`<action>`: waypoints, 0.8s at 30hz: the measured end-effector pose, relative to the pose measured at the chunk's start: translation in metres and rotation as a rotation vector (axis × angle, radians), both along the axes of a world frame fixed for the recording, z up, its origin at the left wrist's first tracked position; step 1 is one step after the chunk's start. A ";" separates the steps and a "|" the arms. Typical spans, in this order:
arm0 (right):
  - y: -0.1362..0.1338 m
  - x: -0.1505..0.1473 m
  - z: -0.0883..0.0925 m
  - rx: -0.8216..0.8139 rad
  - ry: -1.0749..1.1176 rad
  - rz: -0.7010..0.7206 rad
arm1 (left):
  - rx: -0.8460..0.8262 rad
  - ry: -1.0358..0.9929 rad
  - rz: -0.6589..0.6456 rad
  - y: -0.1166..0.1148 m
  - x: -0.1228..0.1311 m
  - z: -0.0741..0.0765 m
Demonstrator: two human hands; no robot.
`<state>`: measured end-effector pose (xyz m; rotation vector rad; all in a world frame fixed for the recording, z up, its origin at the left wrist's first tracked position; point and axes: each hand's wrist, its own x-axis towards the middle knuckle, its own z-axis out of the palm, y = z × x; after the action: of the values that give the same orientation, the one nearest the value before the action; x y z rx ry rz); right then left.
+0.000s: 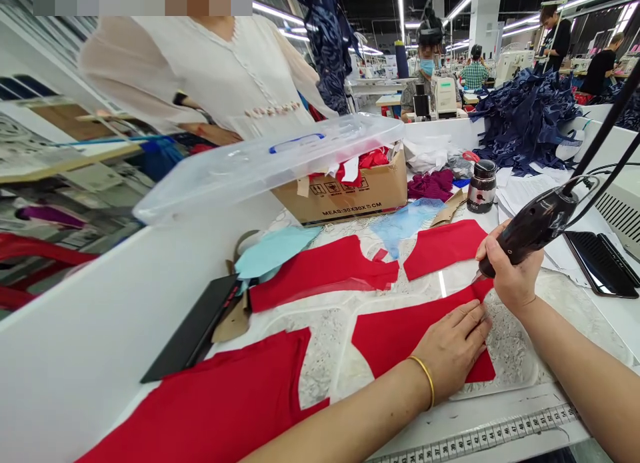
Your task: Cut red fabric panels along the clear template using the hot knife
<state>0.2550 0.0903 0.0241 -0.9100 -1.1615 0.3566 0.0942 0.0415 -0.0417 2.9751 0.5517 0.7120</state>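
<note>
A cut red fabric piece (395, 333) lies over the clear plastic sheet (345, 383) in front of me. My left hand (453, 346), with a gold bangle at the wrist, rests flat on its right part, fingers stretched. Above the fabric's upper right corner, my right hand (520, 279) grips a black corded handheld tool (537, 223), tilted, its thin tip pointing down at the cloth. Whether the tip touches the cloth I cannot tell. Farther back lie two more red pieces, one left (315, 269) and one right (445, 249). Folded red fabric (215, 396) sits at the lower left.
A measuring tape (500, 433) runs along the front edge. Behind the fabric stand a cardboard box (355, 196) and a dark jar (483, 186). A phone (600, 263) lies at right. A person in white (235, 76) stands beyond a clear plastic lid (270, 159).
</note>
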 end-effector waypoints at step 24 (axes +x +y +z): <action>0.007 0.025 0.009 0.095 0.077 -0.139 | -0.105 0.087 0.261 0.025 -0.052 0.040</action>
<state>0.2796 0.0976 0.0332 -0.8813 -1.0295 0.2201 0.0424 0.0669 -0.0019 2.8776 0.9642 0.5486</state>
